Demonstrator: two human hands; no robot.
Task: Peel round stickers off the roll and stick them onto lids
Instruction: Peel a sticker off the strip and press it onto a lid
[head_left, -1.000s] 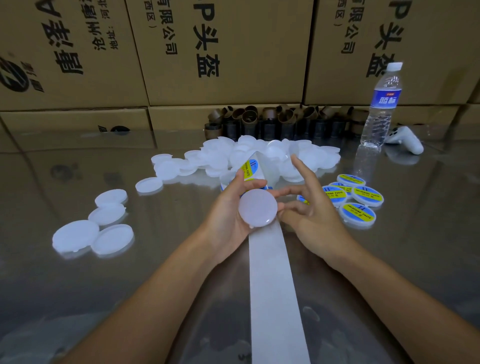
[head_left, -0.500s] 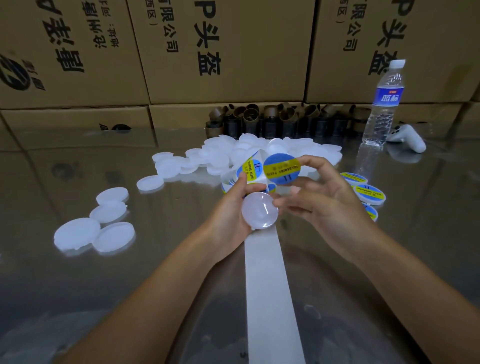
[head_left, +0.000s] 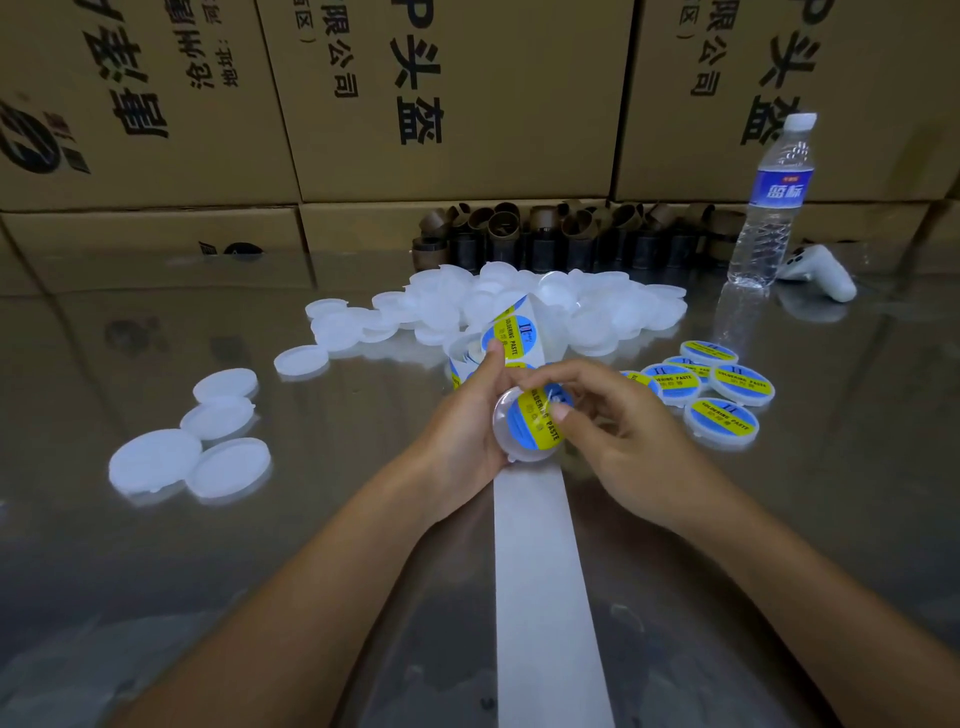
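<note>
lid: translucent, tilted | sticker: blue-yellow, on lid | roll: behind

Glossy, mirror-like tabletop, grey-brown, catching soft reflections of what stands behind. Along the far edge, a wall of stacked cardboard boxes printed with large black Chinese characters. At their foot, a cluster of short brown cardboard cores; to the right, an upright water bottle just beside a white controller. Even, subdued light.

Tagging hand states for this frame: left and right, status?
Left hand: closed, holding the lid.
Right hand: closed, pinching the sticker against that lid.
</note>
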